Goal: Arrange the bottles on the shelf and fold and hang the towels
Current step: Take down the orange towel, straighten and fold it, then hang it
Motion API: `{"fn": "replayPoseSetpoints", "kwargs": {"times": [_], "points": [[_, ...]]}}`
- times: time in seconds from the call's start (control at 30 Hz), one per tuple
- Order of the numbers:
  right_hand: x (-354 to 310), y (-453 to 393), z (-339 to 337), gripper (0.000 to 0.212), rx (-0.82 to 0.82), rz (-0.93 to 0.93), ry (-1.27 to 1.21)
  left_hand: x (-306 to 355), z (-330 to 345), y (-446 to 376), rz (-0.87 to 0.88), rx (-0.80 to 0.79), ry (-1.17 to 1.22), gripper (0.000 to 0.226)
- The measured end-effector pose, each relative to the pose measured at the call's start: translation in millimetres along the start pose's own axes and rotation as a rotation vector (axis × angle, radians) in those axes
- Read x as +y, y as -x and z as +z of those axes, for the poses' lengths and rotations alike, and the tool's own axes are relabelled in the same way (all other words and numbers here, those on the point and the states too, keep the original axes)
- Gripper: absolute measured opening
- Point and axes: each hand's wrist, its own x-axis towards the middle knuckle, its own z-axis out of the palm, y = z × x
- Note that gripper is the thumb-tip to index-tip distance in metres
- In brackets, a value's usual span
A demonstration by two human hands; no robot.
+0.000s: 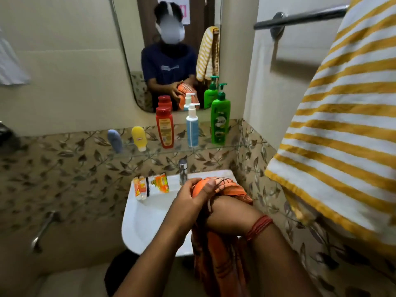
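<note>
Over the white sink I hold an orange checked towel (222,249) in both hands. My left hand (194,195) pinches its top fold, and my right hand (229,215) grips the bunched cloth below, which hangs down past the sink front. On the glass shelf (214,147) stand a red bottle (164,127), a white-and-blue pump bottle (192,128) and a green pump bottle (220,118). Left of them a yellow tube (139,138) and a blue-grey tube (115,140) stand cap-down. A yellow-and-white striped towel (342,129) hangs from the towel bar (300,17) at right.
The white sink (145,217) has a chrome tap (183,170) at its back and small orange sachets (151,185) on its left rim. A mirror (171,50) above the shelf reflects a person. A metal pipe handle (44,228) sticks out of the left wall.
</note>
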Motion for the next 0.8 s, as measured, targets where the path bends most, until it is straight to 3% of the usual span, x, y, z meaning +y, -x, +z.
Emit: {"fn": "replayPoseSetpoints", "kwargs": {"times": [0.07,0.2,0.33,0.47,0.63,0.8], "points": [[-1,2,9,0.034,-0.060,0.001,0.085,-11,0,9,-0.061,0.008,-0.019,0.068],[-2,-2,23,0.012,-0.035,-0.061,0.059,-28,-8,8,-0.109,0.175,0.087,0.022],[1,-2,24,0.024,0.132,-0.026,-0.152,-32,-20,8,-0.140,0.254,0.324,0.030],[2,-10,26,0.005,0.412,-0.001,-0.426,-34,-30,6,-0.163,0.228,0.439,0.034],[-12,-28,40,0.016,0.568,-0.007,-0.585,-32,-46,-3,-0.107,0.187,0.428,0.034],[-27,-39,52,0.009,0.677,0.009,-0.678,-21,-64,-8,-0.058,0.069,0.354,0.038]]}}
